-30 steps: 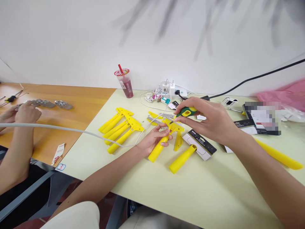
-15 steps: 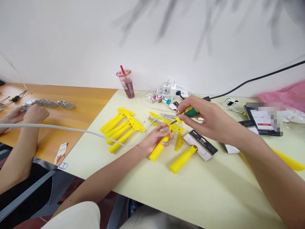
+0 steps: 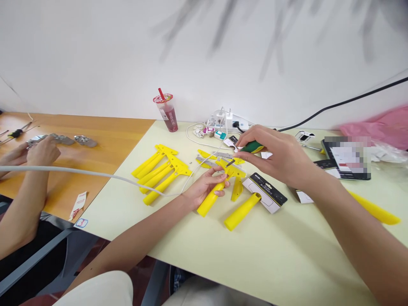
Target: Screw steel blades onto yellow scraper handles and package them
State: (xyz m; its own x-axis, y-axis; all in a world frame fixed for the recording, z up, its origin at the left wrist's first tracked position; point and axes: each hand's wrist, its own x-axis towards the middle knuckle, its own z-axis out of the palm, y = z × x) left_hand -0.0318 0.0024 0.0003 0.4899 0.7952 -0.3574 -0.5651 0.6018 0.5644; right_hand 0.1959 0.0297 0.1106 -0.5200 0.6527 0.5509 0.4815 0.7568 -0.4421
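My left hand (image 3: 204,189) is shut around the handle of a yellow plastic scraper (image 3: 210,199), whose wide head (image 3: 232,171) points away from me. My right hand (image 3: 274,153) grips a green-and-yellow screwdriver (image 3: 251,147) above that head. The dark shaft tip (image 3: 230,162) sits at or just above the head, and my fingers hide part of the screwdriver. Several assembled yellow scrapers (image 3: 161,172) lie to the left. Steel blades (image 3: 207,160) lie beyond my left hand, and a loose yellow handle (image 3: 242,211) rests near my fingers.
A black-and-white packaging card (image 3: 264,192) lies beside the loose handle. A power strip (image 3: 231,124), cables and a drink cup (image 3: 167,114) stand at the back. A co-worker's hands (image 3: 28,154) work by metal parts on a wooden table (image 3: 105,136).
My right hand has shifted slightly, rolling the screwdriver a little above the scraper head. My left hand stays on the handle. The co-worker's hands have moved slightly among the metal parts.
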